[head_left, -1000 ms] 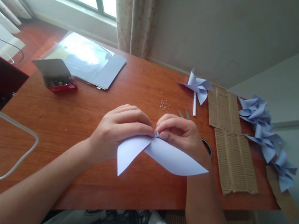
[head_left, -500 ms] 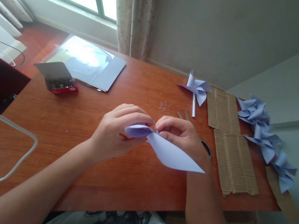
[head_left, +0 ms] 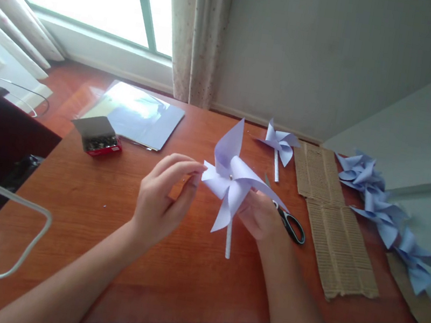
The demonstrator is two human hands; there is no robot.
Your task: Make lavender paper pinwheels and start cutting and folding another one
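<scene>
Pale-lilac paper pinwheel (head_left: 239, 190) – 4 curled blades, pointed tips, small shiny dot at hub (head_left: 231, 177); thin whitish stick (head_left: 228, 240) sticks out below, near vert. Pos.: held up over brown table (head_left: 163, 284), betw. hands, blades facing viewer. R hand (head_left: 260, 215) behind blades, fingers closed on it approx. at hub height – fingertips hidden, exact hold unclear. L hand (head_left: 165, 192): thumb + index close tog. at L blade's edge; can't tell if pinching or just touching. Scissors (head_left: 295, 228) (blk/grey handles) just beside R wrist.
</scene>
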